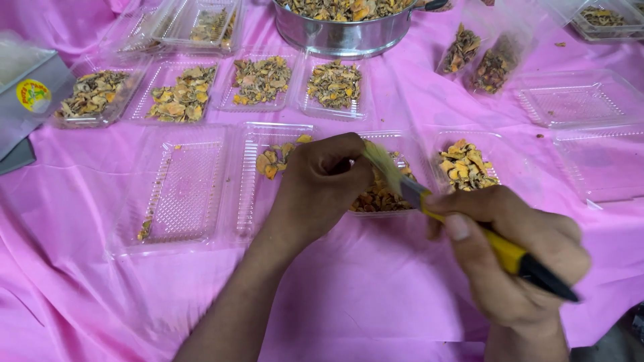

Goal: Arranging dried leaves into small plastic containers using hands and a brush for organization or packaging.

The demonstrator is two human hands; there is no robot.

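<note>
We saw the right hand (pixel 516 265) gripping a yellow-handled brush (pixel 463 224), bristles laid against the left hand (pixel 322 184). The left hand was curled shut on something we couldn't make out, held over the clear trays (pixel 201 188) near dried orange pieces (pixel 463 166). Four filled trays (pixel 258 82) sat behind, with a steel pot (pixel 342 33) beyond, all on the pink cloth (pixel 362 288) covering the tabletop. We judged short, light strokes best, with the held piece kept steady above the tray so dust fell there.
</note>
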